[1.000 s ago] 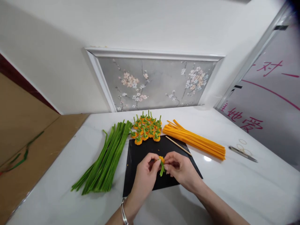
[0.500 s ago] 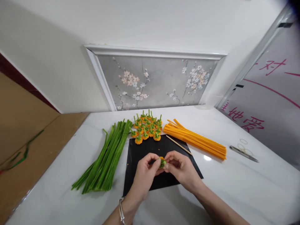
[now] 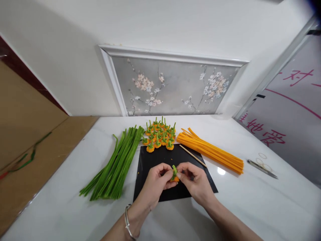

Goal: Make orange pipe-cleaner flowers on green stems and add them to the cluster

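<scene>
Since a moment ago, the green stem of the small orange pipe-cleaner pumpkin [image 3: 174, 175] has turned from pointing down to pointing up between the fingertips. Far left on the white counter [image 3: 250, 201] lies a bundle of long green pipe cleaners [image 3: 115, 164]. Next, the left hand [image 3: 155, 182] and right hand [image 3: 194, 180], fingers curled, pinch the pumpkin from either side above a black rectangular mat [image 3: 160, 159]. Beyond the mat sits a cluster of finished orange pumpkins [image 3: 160, 135]. A thin wooden stick [image 3: 192, 156], orange pipe cleaners [image 3: 210, 150] and metal snips [image 3: 262, 168] follow rightward.
</scene>
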Available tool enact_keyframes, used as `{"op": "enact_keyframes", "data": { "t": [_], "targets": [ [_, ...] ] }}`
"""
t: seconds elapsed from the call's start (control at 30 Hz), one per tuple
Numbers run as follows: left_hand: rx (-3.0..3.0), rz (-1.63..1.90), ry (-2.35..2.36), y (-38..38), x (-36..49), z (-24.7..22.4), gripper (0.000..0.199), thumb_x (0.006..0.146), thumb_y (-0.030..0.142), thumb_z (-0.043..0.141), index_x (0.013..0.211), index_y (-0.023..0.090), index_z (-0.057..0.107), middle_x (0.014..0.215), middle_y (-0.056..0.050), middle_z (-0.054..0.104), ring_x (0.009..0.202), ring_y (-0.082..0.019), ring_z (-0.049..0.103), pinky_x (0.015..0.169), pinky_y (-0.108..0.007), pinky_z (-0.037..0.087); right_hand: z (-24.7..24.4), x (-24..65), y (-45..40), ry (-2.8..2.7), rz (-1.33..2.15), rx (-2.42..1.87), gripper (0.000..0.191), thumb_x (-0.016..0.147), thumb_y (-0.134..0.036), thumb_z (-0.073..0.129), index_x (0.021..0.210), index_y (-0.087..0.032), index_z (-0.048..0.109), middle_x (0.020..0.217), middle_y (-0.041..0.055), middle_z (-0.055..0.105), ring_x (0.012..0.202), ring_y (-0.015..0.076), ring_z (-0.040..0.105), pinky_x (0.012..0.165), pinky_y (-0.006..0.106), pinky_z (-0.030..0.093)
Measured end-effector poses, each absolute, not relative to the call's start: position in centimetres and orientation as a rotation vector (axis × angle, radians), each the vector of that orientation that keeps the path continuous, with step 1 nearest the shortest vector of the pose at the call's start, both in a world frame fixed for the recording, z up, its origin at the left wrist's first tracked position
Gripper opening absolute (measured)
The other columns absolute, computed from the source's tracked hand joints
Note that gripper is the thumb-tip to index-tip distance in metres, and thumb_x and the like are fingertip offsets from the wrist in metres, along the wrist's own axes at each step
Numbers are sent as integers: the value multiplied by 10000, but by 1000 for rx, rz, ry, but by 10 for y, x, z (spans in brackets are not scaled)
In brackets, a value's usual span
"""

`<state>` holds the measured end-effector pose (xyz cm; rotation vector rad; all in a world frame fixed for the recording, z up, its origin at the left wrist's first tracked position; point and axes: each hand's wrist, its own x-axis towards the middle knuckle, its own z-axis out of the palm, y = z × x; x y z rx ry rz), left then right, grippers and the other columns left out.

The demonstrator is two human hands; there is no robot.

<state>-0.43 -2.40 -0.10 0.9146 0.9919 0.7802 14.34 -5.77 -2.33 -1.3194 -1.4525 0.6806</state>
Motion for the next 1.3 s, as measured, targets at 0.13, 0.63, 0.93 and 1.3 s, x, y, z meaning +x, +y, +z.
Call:
{"op": "enact_keyframes", "data": {
  "t": [0.13, 0.63, 0.93, 1.3],
  "targets": [
    [849, 739, 954, -23, -9, 2, 220, 644, 257, 774, 709, 129, 607, 716, -5, 594, 686, -104, 586, 654, -229, 563, -19, 142, -60, -1664, 379, -1232, 150, 862, -132, 516, 824, -206, 641, 774, 24, 685, 679, 155, 560, 656, 286, 456],
    [1024, 705, 950, -23, -10, 2, 265, 678, 337, 762, 683, 118, 614, 693, 14, 551, 646, -88, 545, 674, -266, 568, -24, 147, -60, -1736, 426, -1273, 212, 880, -117, 447, 793, -206, 619, 842, 51, 639, 791, 172, 605, 695, 269, 488],
    [961, 742, 974, -25, -9, 4, 301, 646, 376, 782, 690, 123, 625, 696, 1, 583, 649, -103, 568, 670, -271, 567, -23, 144, -59, -1614, 622, -1323, 165, 894, -200, 494, 756, -194, 586, 768, 37, 613, 659, 144, 564, 562, 234, 449],
    [1048, 725, 993, -26, -9, 4, 275, 692, 375, 741, 695, 131, 613, 650, 4, 577, 577, -105, 571, 581, -237, 527, -20, 170, -60, -2218, -144, -992, 282, 943, -100, 421, 1059, -214, 651, 962, 80, 710, 938, 201, 617, 774, 339, 477]
  ]
}}
